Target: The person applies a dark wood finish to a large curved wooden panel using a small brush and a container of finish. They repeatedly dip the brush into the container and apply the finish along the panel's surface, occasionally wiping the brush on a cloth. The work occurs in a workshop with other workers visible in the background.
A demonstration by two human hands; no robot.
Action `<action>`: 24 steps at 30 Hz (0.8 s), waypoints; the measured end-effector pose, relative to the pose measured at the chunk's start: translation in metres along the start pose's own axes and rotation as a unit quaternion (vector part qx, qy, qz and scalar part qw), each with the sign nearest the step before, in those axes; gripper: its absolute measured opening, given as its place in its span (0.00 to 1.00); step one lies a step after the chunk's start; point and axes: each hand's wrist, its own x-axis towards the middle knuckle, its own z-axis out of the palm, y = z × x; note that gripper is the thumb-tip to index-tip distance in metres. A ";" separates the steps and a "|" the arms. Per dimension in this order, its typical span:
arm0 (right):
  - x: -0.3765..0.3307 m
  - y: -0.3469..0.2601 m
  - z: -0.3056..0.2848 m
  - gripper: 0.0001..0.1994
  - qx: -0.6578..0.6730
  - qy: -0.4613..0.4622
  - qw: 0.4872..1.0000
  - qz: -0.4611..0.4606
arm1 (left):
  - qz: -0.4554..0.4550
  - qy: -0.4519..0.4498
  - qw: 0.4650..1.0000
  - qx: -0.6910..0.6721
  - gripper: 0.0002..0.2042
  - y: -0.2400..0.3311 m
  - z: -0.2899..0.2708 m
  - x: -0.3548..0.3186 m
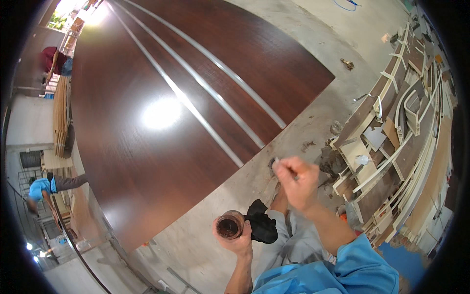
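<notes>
Head view: L hand (240, 246) grips round see-through jar (234, 214) w/ dark brown liquid, apart from glossy red-brown flat panel (147, 161) w/ 3 silver strips (210, 130). R hand (298, 181) closed, pinching small dark-and-pale tool (275, 161), type unclear. Rm: grey concrete floor (186, 235), brown-and-cream scrap stack (360, 149) at R, blue-shirted co-worker (41, 187) far L.

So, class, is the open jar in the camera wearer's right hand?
No, the fingers of the left hand are wrapped around the jar, while the right hand is apart from it.
</notes>
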 end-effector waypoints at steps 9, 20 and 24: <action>-0.033 -0.010 0.046 0.04 0.051 -0.033 0.997 -0.052 | -0.005 0.087 0.996 0.034 0.36 -0.008 -0.060 -0.021; -0.068 -0.015 0.102 0.05 0.066 -0.088 0.989 -0.102 | -0.056 0.135 0.989 0.026 0.40 -0.029 -0.112 -0.030; -0.083 -0.017 0.127 0.05 0.074 -0.055 0.995 -0.026 | -0.044 0.150 0.988 0.009 0.40 -0.041 -0.138 -0.030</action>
